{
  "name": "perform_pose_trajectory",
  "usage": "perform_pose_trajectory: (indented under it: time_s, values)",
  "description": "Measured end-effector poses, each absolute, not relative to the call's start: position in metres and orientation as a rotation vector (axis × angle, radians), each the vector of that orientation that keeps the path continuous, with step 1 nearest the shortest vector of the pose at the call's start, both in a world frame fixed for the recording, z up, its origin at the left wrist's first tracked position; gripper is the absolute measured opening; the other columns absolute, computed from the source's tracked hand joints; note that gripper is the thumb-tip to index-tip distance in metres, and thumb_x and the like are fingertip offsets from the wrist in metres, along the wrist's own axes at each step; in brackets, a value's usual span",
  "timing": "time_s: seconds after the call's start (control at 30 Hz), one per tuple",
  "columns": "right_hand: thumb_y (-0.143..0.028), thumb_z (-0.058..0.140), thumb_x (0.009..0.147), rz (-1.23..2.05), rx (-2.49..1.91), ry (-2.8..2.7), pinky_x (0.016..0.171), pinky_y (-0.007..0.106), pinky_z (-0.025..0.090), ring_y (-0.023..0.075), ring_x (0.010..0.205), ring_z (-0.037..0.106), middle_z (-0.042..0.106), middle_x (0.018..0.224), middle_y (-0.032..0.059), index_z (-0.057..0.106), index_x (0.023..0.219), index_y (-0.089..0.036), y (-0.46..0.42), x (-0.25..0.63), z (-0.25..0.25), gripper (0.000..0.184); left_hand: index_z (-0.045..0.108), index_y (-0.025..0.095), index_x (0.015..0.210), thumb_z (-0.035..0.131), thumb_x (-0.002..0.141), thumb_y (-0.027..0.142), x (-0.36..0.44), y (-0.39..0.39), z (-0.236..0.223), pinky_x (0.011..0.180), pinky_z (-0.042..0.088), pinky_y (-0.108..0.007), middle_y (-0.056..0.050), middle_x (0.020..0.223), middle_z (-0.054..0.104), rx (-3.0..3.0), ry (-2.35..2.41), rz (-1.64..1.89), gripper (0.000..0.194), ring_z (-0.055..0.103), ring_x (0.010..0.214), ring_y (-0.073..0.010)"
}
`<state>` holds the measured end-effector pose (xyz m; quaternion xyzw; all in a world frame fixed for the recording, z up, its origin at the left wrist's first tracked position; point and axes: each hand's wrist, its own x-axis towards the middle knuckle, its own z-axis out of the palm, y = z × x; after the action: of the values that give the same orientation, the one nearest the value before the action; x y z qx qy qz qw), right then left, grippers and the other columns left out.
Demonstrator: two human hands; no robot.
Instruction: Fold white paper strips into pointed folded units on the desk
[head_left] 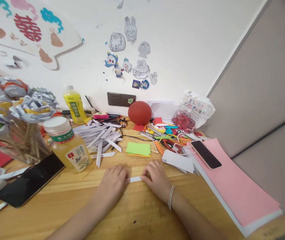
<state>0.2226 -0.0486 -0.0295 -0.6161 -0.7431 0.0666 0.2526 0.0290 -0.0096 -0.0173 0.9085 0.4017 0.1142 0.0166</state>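
Observation:
A short white paper strip [135, 179] lies low over the wooden table [142, 206], stretched between my two hands. My left hand [114, 180] is closed on its left end, knuckles up. At the right end, my right hand [156, 178] pinches the strip between thumb and fingers; a beaded bracelet [171, 197] circles that wrist. Just beyond the strip rests a stack of green paper slips [138, 148]. White paper cards [178, 161] lie right of my right hand, and a heap of folded white paper strips [102, 135] is spread beyond my left hand.
On the left stand a wide juice bottle [67, 146], a yellow drink bottle [74, 105] and paper flowers on sticks [32, 110], beside a black tablet-like device [31, 181]. A red balloon [139, 112] sits by the wall. A phone [206, 154] lies on pink paper [242, 186] at right.

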Motion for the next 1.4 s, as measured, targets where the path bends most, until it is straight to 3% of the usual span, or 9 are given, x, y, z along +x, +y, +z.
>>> perform_pose_trajectory:
  time_s: [0.23,0.47,0.63,0.87,1.03,1.2,1.4]
  values:
    - [-0.026,0.065,0.082,0.031,-1.507,-2.332,0.072,0.03,0.036,0.0184,0.082,0.048,0.059,0.086,0.0012,0.057,0.082,-0.019,-0.053,0.216,-0.027,0.01,0.054,0.018,0.075,0.039,0.093,0.018,0.029,-0.013,-0.025,0.069,0.037,-0.033,-0.003,0.074,0.057,3.054,0.869,0.557,0.023,0.05,0.07,-0.0199]
    - [-0.025,0.049,0.092,-0.178,-1.284,-2.409,0.062,0.028,0.035,0.0153,0.065,0.051,0.06,0.067,0.0,0.056,0.073,-0.019,-0.055,0.218,-0.027,0.022,0.053,0.018,0.067,0.032,0.097,0.019,0.024,-0.011,-0.017,0.061,0.032,-0.031,-0.002,0.065,0.059,3.113,0.726,0.674,0.036,0.051,0.061,-0.018]
    - [-0.034,0.049,0.093,-0.11,-1.279,-2.329,0.061,0.027,0.036,0.0141,0.065,0.058,0.066,0.068,-0.0004,0.059,0.077,-0.02,-0.053,0.227,-0.025,0.023,0.052,0.019,0.067,0.033,0.097,0.024,0.019,-0.005,-0.012,0.059,0.032,-0.03,0.0,0.059,0.057,3.095,0.709,0.69,0.036,0.05,0.056,-0.0167]
    - [-0.025,0.046,0.094,0.019,-1.308,-2.298,0.065,0.024,0.041,0.0137,0.071,0.061,0.069,0.076,0.0009,0.06,0.081,-0.019,-0.053,0.24,-0.024,0.02,0.052,0.02,0.068,0.034,0.096,0.024,0.016,-0.004,-0.017,0.06,0.036,-0.026,0.0,0.063,0.056,2.948,0.745,0.688,0.034,0.053,0.061,-0.0158]
    - [-0.026,0.051,0.092,0.075,-1.419,-2.26,0.063,0.023,0.04,0.014,0.07,0.061,0.067,0.073,0.0007,0.061,0.079,-0.019,-0.056,0.242,-0.02,0.017,0.052,0.02,0.066,0.031,0.098,0.034,0.013,-0.004,-0.015,0.056,0.035,-0.026,-0.001,0.058,0.054,2.983,0.799,0.742,0.041,0.053,0.058,-0.0167]
    - [-0.032,0.048,0.093,0.136,-1.447,-2.22,0.063,0.023,0.04,0.0145,0.068,0.059,0.065,0.071,0.0023,0.061,0.077,-0.019,-0.055,0.244,-0.021,0.025,0.051,0.019,0.065,0.026,0.099,0.034,0.014,-0.003,-0.014,0.056,0.036,-0.026,-0.001,0.058,0.055,3.015,0.762,0.795,0.045,0.053,0.057,-0.0167]
    - [-0.038,0.036,0.097,0.241,-1.333,-2.153,0.063,0.025,0.041,0.0155,0.069,0.057,0.064,0.072,0.0042,0.061,0.078,-0.018,-0.052,0.257,-0.023,0.036,0.051,0.019,0.066,0.032,0.097,0.027,0.012,-0.004,-0.011,0.057,0.037,-0.025,0.0,0.06,0.055,2.985,0.723,0.834,0.037,0.052,0.057,-0.0156]
